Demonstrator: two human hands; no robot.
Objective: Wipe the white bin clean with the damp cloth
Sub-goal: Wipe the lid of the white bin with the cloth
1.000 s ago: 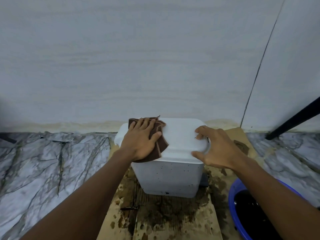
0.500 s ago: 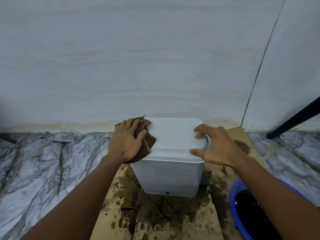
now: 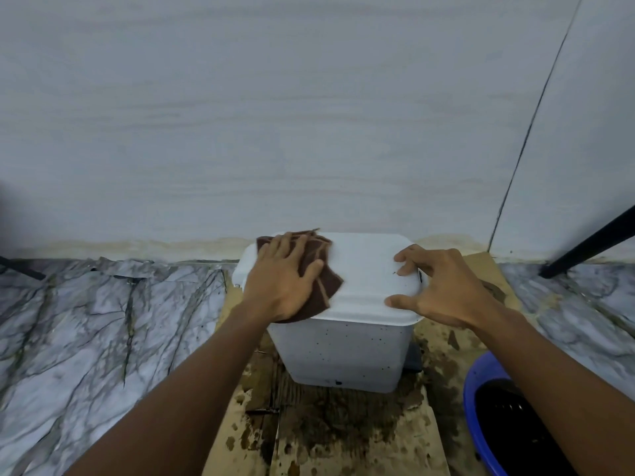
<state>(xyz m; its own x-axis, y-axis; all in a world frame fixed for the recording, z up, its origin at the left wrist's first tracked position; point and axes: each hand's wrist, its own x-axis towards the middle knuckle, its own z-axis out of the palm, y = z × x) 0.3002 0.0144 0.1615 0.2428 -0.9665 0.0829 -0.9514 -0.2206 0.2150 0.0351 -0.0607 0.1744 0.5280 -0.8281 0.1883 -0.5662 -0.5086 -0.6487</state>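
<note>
The white bin (image 3: 347, 352) stands with its lid closed on wet cardboard against the wall. Small dark specks dot its front side. A brown cloth (image 3: 324, 271) lies on the left half of the lid. My left hand (image 3: 283, 280) presses flat on the cloth, fingers spread toward the wall. My right hand (image 3: 441, 286) grips the lid's right edge, thumb on the front rim and fingers curled over the top.
Stained, damp cardboard (image 3: 330, 431) lies under the bin. A blue basin (image 3: 481, 417) of dark water sits at the lower right. A black slanted bar (image 3: 591, 243) crosses the right edge. Marble-patterned floor (image 3: 96, 331) lies to the left, and the wall (image 3: 309, 115) is behind.
My left hand slid the cloth left to the lid's edge, then back right onto the lid's left half. My right hand stayed on the right edge.
</note>
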